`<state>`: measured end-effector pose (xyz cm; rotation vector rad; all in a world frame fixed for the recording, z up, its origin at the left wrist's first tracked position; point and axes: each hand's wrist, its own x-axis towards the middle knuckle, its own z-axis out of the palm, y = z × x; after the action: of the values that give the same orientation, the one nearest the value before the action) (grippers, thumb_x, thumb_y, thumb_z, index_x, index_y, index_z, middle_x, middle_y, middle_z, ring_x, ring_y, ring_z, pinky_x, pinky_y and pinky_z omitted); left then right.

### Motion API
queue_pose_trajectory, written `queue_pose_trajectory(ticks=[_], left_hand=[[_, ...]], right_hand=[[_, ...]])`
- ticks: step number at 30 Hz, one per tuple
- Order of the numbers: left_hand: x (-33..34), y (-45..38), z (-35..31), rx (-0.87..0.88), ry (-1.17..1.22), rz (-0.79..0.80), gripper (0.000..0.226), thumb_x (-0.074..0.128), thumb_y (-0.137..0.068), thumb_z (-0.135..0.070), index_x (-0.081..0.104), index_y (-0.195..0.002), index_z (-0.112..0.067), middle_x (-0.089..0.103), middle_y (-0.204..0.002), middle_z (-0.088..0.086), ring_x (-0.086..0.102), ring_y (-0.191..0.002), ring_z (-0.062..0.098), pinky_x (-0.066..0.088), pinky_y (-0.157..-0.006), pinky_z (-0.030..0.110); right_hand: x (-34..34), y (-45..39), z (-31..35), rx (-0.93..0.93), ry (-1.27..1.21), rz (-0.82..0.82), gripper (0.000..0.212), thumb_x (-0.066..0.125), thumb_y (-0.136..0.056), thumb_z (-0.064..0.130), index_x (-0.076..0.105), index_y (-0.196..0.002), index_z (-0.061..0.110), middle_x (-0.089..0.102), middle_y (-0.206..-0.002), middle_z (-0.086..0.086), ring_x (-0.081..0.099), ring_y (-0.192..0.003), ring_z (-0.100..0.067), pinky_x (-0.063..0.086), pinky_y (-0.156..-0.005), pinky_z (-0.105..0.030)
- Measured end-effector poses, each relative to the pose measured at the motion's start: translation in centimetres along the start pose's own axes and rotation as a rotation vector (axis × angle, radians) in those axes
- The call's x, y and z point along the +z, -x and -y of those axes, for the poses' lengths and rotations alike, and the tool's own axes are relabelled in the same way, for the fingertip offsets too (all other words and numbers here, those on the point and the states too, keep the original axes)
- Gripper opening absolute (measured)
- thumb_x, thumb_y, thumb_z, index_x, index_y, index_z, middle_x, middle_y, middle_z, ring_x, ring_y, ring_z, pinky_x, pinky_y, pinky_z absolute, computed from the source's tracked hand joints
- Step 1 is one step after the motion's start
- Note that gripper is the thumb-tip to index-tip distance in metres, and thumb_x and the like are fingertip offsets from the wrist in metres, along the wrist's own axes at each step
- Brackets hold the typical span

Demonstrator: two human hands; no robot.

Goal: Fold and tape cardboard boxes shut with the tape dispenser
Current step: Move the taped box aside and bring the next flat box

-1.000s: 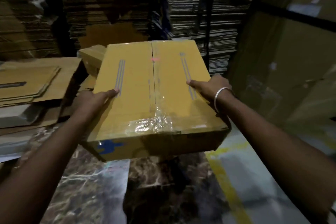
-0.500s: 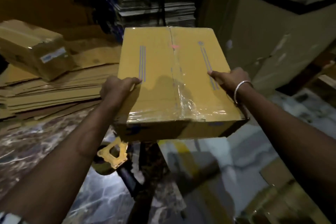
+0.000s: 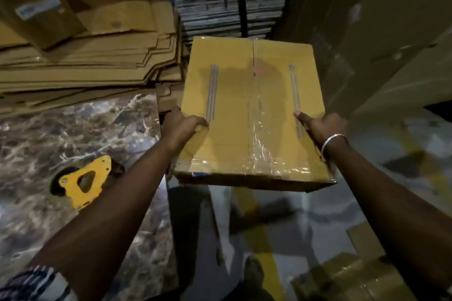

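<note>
Now I have the taped box (image 3: 252, 110) at frame centre, off the marble table (image 3: 73, 129), my left hand (image 3: 182, 127) and right hand (image 3: 322, 127) each gripping a side, so I judge setting it down comes next, minding the flat cardboard stack (image 3: 85, 66) upper left while the tape dispenser (image 3: 84, 182) waits lower left.

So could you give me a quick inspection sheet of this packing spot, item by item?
Surface: dark marbled tabletop, tape dispenser lying on it.
Job's things: cardboard box with flaps closed and clear tape along the centre seam; yellow tape dispenser not in hand.
Clutter: stack of flattened cartons; another taped box on top of it.
Hands: left hand and right hand grip the box by opposite sides.
Cables: nothing seen.
Surroundings: racks of stacked cardboard behind; yellow floor line below.
</note>
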<state>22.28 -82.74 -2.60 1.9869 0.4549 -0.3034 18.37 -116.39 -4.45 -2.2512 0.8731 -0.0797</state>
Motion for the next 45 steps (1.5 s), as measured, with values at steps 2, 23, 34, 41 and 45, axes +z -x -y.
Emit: queue_pose_trajectory(ticks=[2,23,34,41,45], left_hand=[[3.4,-1.2,2.9,-0.109,0.03,0.015,0.04,0.085,-0.059,-0.024,0.064,-0.092,-0.017,0.068,-0.09,-0.001,0.067,-0.079,0.024,0.06,-0.07,0.04],[29.4,-11.6,49.1,-0.411,0.017,-0.068,0.067,0.077,-0.081,0.005,0.045,-0.14,0.003,0.057,-0.132,0.012,0.053,-0.119,0.022,0.042,-0.098,0.03],[31.9,-14.8,59.2,-0.47,-0.184,0.165,0.082,0.068,-0.09,0.003,0.019,-0.156,-0.003,0.034,-0.156,0.021,0.037,-0.141,0.036,0.035,-0.113,0.042],[32.0,-14.6,55.9,-0.531,-0.133,0.18,0.045,0.051,-0.098,0.008,0.042,-0.142,0.007,0.054,-0.131,0.022,0.053,-0.119,0.035,0.042,-0.085,0.028],[30.2,-11.4,49.1,-0.524,-0.178,0.169,0.051,0.063,-0.096,-0.016,0.048,-0.144,-0.01,0.055,-0.141,0.013,0.056,-0.123,0.032,0.046,-0.09,0.027]], right_hand=[[2.3,-2.1,-3.3,-0.022,0.051,0.037,0.086,0.067,-0.06,0.086,0.07,-0.106,0.014,0.073,-0.1,-0.014,0.067,-0.094,-0.038,0.055,-0.08,-0.041],[41.4,-10.7,-42.8,0.098,0.147,0.488,0.074,0.08,-0.075,0.057,0.055,-0.126,0.009,0.066,-0.12,-0.015,0.062,-0.111,-0.036,0.05,-0.089,-0.038],[48.5,-9.1,-50.1,0.189,0.094,0.462,0.076,0.083,-0.08,0.04,0.045,-0.138,0.008,0.061,-0.128,-0.018,0.058,-0.116,-0.038,0.048,-0.094,-0.04],[46.5,-7.4,-47.9,0.24,0.231,0.529,0.094,0.08,-0.084,0.024,0.022,-0.156,0.006,0.051,-0.144,-0.025,0.05,-0.13,-0.042,0.042,-0.104,-0.043],[41.1,-3.8,-41.5,0.257,0.245,0.561,0.067,0.073,-0.089,0.028,0.044,-0.146,0.006,0.061,-0.134,-0.022,0.055,-0.127,-0.036,0.04,-0.103,-0.035]])
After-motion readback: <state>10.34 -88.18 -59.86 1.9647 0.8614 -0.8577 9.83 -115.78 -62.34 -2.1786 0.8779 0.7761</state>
